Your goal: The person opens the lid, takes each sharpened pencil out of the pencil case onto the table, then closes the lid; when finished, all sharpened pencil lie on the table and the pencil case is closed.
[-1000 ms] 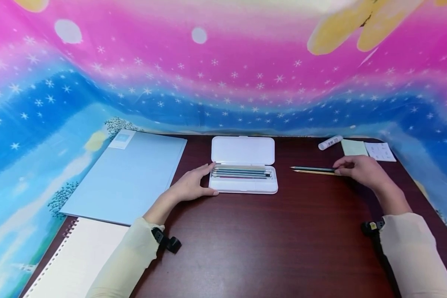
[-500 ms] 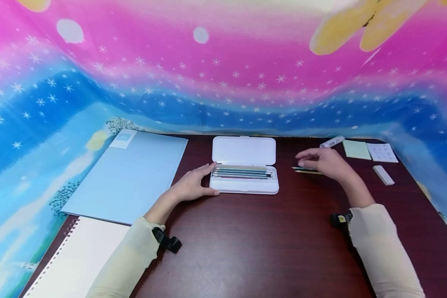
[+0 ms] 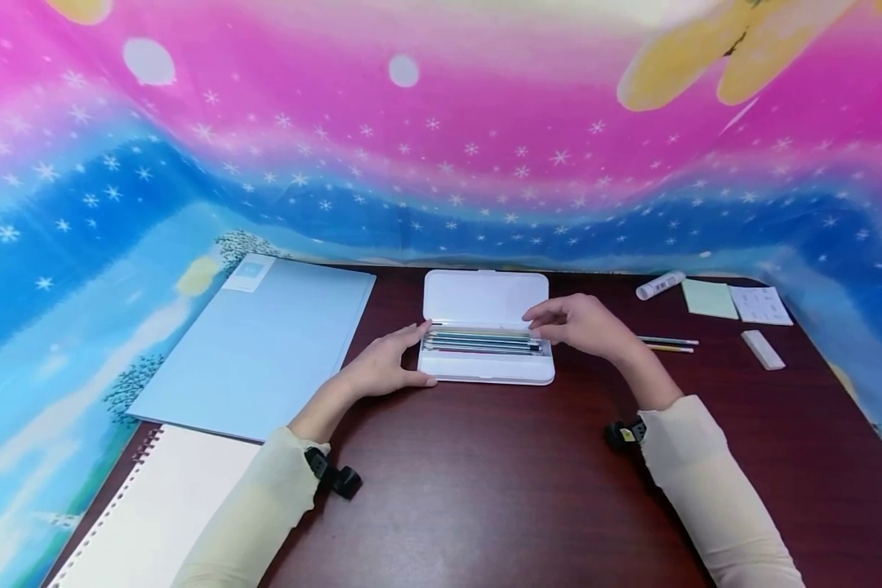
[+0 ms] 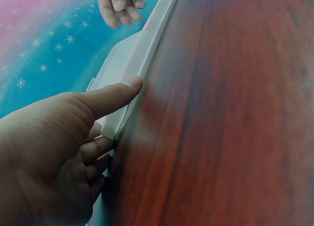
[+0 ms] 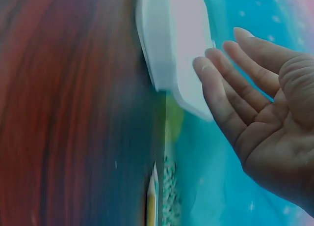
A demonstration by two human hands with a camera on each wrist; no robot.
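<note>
Your hands are at opposite ends of the case [image 3: 485, 370], which lies near the middle of the desk's [image 3: 485, 474] far edge with its lid [image 3: 485, 296] folded back toward that edge. Your left hand [image 3: 378, 361] grips the case's left end, thumb on the near side and fingers round the end. Your right hand [image 3: 586, 325] hovers at the right end, fingers loosely bent with nothing between them; whether a fingertip touches the case is hard to tell.

The case looks like thin, stiff plastic: light, and probably smooth enough to slide if nudged, so keep that left end steady. The lid should swing easily; take it at the middle of its far lip so the hinge isn't strained. The row of pencils [image 3: 478, 340] inside is light and likely to roll; pinch one at mid-length and mind the brittle points.

Toward the desk's right edge, two loose pencils [image 3: 669, 349] lie side by side, partly hidden by your right hand, with an eraser [image 3: 763, 350] beyond. A tube [image 3: 660, 286] and notes [image 3: 709, 299] lie near the far right corner, a folder [image 3: 265, 351] at the far left corner, and a notebook [image 3: 162, 498] along the left edge.
</note>
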